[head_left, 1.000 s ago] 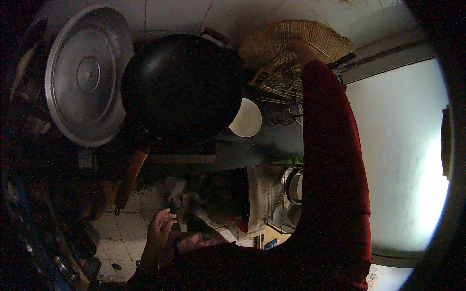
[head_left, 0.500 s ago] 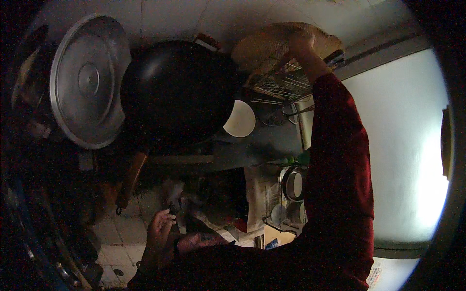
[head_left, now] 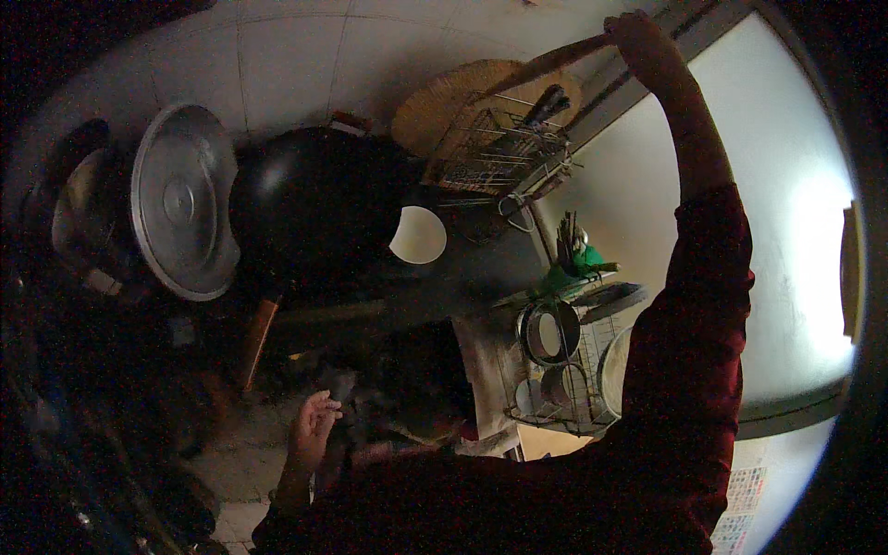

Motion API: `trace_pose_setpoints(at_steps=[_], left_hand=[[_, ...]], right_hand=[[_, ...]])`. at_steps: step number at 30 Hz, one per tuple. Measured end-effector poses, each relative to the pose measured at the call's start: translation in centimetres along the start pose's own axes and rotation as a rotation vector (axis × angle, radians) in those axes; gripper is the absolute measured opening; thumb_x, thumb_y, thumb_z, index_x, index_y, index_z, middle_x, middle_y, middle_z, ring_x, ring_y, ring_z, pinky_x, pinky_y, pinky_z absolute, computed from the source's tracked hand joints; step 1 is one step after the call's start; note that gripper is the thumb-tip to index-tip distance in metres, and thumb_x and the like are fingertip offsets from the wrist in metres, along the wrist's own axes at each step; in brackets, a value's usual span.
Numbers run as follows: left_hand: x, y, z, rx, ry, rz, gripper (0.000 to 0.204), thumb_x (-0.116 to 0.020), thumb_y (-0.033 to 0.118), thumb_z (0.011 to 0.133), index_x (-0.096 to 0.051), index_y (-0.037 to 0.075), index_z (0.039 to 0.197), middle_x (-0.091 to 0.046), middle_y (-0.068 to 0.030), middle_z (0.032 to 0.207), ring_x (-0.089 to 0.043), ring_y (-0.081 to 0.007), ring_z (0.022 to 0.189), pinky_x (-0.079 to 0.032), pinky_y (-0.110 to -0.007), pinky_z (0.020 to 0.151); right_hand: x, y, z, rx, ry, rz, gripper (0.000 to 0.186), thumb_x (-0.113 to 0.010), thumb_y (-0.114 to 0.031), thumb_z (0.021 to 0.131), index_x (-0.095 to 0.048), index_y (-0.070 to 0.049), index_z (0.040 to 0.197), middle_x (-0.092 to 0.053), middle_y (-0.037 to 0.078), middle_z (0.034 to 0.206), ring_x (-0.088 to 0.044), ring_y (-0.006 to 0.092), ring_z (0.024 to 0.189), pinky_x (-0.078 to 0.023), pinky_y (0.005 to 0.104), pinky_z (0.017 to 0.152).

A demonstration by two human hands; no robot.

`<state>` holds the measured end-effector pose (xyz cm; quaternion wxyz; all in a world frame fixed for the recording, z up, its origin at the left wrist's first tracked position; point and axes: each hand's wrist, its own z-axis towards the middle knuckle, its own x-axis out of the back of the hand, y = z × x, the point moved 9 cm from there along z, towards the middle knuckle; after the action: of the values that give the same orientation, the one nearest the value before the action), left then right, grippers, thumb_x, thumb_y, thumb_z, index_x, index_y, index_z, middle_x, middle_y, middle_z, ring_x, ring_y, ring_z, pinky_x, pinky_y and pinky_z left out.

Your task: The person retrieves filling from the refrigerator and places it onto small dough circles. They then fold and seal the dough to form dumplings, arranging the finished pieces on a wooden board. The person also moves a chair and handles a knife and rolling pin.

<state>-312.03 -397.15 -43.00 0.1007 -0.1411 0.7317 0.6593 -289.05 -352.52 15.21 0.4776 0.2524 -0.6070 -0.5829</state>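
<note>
High at the upper right, my right hand (head_left: 638,35) is closed round the end of a long, flat, brownish blade-shaped utensil (head_left: 560,61). Its far end points down to the left, over a wire rack (head_left: 495,153) with dark-handled utensils (head_left: 548,104) in it. Too little light falls on the utensil to name its kind. A round woven tan board (head_left: 433,109) leans against the wall behind the rack. My left hand (head_left: 316,427) hangs low near the middle, its fingers loosely bent and a little apart, with nothing visible in them.
A large black wok (head_left: 319,203) with a wooden handle (head_left: 262,338) stands left of the rack, beside a big metal lid (head_left: 182,199). A white bowl (head_left: 421,236) sits by the wok. A wire dish rack (head_left: 564,407) with pots and a green holder (head_left: 583,262) are below my right arm.
My right hand has risen up and right from the rack, drawing the long utensil out with it. The view has shifted, and more of the dish rack shows. My left hand remains low.
</note>
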Motion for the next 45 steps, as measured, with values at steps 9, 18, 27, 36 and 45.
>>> trace_pose_setpoints(at_steps=[9, 18, 27, 36, 45], left_hand=[[-3.0, 1.9, 0.3, -0.021, -0.066, 0.040, 0.036, -0.051, 0.013, 0.099, -0.045, 0.003, 0.133, -0.059, -0.0153, 0.117, -0.062, -0.0233, 0.100, -0.050, -0.041, 0.090], [-1.0, 0.7, 0.3, 0.022, -0.075, 0.062, 0.035, -0.051, 0.012, 0.100, -0.044, 0.002, 0.133, -0.059, -0.0160, 0.116, -0.062, -0.0230, 0.100, -0.051, -0.039, 0.089], [0.7, -0.6, -1.2, 0.044, 0.023, 0.027, 0.037, -0.051, 0.015, 0.100, -0.044, 0.000, 0.133, -0.059, -0.0152, 0.118, -0.062, -0.0230, 0.101, -0.050, -0.038, 0.090], [-1.8, 2.1, -0.9, 0.037, 0.002, 0.120, 0.036, -0.053, 0.014, 0.098, -0.045, 0.001, 0.131, -0.061, -0.0139, 0.115, -0.062, -0.0216, 0.100, -0.049, -0.037, 0.089], [-5.8, 3.3, 2.1, 0.116, -0.219, 0.109, 0.035, -0.054, 0.010, 0.097, -0.046, 0.002, 0.130, -0.061, -0.0127, 0.114, -0.062, -0.0201, 0.098, -0.049, -0.037, 0.089]], right_hand=[[-1.8, 2.7, -8.1, -0.009, 0.268, 0.385, 0.032, -0.057, 0.003, 0.080, -0.061, -0.006, 0.110, -0.062, 0.013, 0.104, -0.058, 0.0307, 0.102, -0.048, 0.0404, 0.092], [-13.3, -2.0, -0.4, 0.092, 0.001, 0.086, 0.021, -0.064, -0.008, 0.081, -0.065, -0.010, 0.101, -0.063, 0.010, 0.094, -0.060, 0.0269, 0.093, -0.048, 0.0382, 0.090], [-22.4, -6.7, 5.1, 0.194, -0.341, 0.166, 0.017, -0.065, -0.010, 0.080, -0.065, -0.013, 0.097, -0.063, 0.010, 0.092, -0.060, 0.0264, 0.093, -0.048, 0.0371, 0.090], [-3.8, -3.6, -2.2, -0.128, 0.363, 0.464, 0.004, -0.062, -0.016, 0.085, -0.058, -0.015, 0.083, -0.050, 0.004, 0.086, -0.047, 0.0232, 0.080, -0.037, 0.0389, 0.080], [10.3, -24.7, -23.3, -0.340, -0.435, 1.273, 0.028, -0.055, -0.010, 0.088, -0.063, -0.011, 0.115, -0.060, 0.008, 0.121, -0.052, 0.0296, 0.116, -0.043, 0.0396, 0.100]])
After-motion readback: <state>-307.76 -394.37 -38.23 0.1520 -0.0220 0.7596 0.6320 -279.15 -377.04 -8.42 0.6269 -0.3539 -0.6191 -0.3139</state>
